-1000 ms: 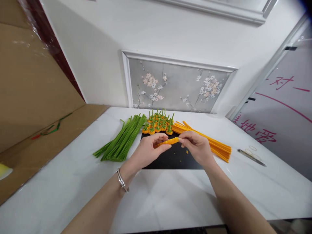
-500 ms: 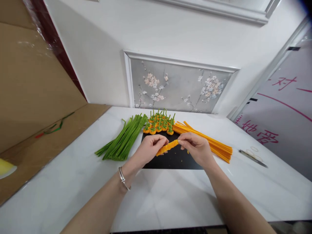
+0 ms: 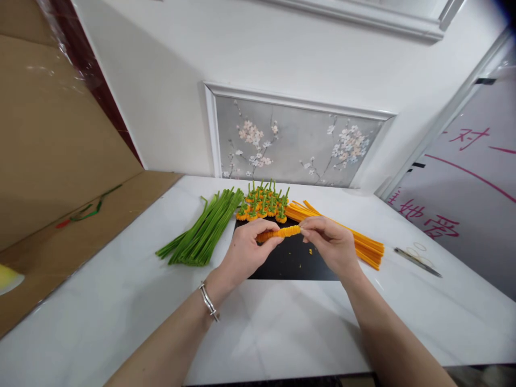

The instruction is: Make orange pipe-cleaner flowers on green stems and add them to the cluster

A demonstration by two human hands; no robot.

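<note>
Your work surface is the white table (image 3: 262, 333). A black mat (image 3: 298, 266) lies on it beneath your hands. The green chenille-stem bundle (image 3: 207, 231) lies to the mat's left; the orange chenille-stem bundle (image 3: 363, 247) lies to its right. Your left hand (image 3: 245, 247) grips the left portion of the coiled orange chenille piece (image 3: 288, 231), held above the mat; your right hand (image 3: 332, 244) pinches its right end between thumb and fingers. Miniature pumpkins (image 3: 264, 201) with green stems stand clustered at the mat's far side. Your left wrist carries a silver bracelet (image 3: 207, 302). Small orange scraps (image 3: 310, 251) lie on the mat.
</note>
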